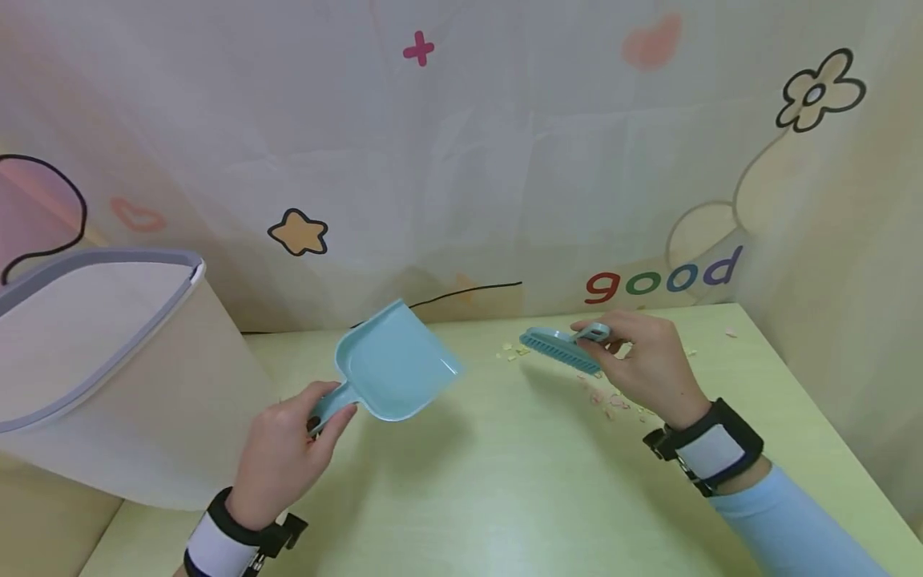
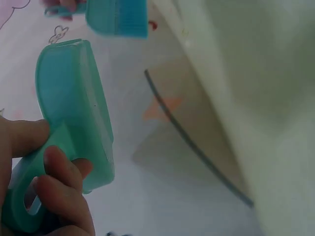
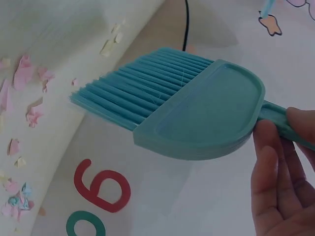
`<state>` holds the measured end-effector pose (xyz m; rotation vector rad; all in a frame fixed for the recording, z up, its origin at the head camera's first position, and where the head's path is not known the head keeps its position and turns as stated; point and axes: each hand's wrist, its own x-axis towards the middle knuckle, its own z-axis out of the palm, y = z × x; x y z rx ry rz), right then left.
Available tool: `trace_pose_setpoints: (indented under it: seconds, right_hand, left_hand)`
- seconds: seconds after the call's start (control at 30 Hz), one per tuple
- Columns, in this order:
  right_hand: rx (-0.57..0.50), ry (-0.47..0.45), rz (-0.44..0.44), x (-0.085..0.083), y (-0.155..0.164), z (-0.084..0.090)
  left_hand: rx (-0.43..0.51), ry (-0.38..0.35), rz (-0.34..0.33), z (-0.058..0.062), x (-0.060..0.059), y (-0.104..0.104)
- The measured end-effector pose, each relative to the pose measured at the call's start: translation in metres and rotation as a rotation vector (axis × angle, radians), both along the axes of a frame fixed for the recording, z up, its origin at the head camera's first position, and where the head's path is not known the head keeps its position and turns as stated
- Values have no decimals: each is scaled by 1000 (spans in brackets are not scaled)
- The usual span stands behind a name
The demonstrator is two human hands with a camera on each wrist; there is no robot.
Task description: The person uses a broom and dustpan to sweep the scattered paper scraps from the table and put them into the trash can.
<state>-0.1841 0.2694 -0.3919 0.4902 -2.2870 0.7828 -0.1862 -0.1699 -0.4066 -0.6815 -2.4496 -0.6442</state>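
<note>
My left hand (image 1: 288, 449) grips the handle of a small light-blue dustpan (image 1: 392, 365), held above the pale green table (image 1: 505, 497) with its open mouth tilted up and away. In the left wrist view the dustpan (image 2: 74, 108) fills the left side, fingers (image 2: 59, 182) curled round its handle. My right hand (image 1: 645, 365) holds a matching blue hand brush (image 1: 562, 349) by its handle, above the table at the right. The brush (image 3: 187, 113) shows its bristles pointing left in the right wrist view. Small pink and yellow paper scraps (image 1: 613, 401) lie on the table under the brush.
A large white waste bin with a grey rim (image 1: 101, 361) stands at the left edge of the table. A patterned curtain (image 1: 505, 160) hangs behind, with a black cable (image 1: 469, 292) along its foot. More scraps (image 3: 24, 88) are scattered near the back right.
</note>
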Motion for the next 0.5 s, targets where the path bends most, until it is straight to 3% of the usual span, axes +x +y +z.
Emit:
trace_pose_setpoints:
  seconds: [0.23,0.5]
  right_hand:
    - [19,-6,5,-33,-10,-14]
    - [34,-117,27,-55,-23,-40]
  left_hand:
    - [37,-271,-88,-35,-3,19]
    - [9,-418,-106,-57,-4,34]
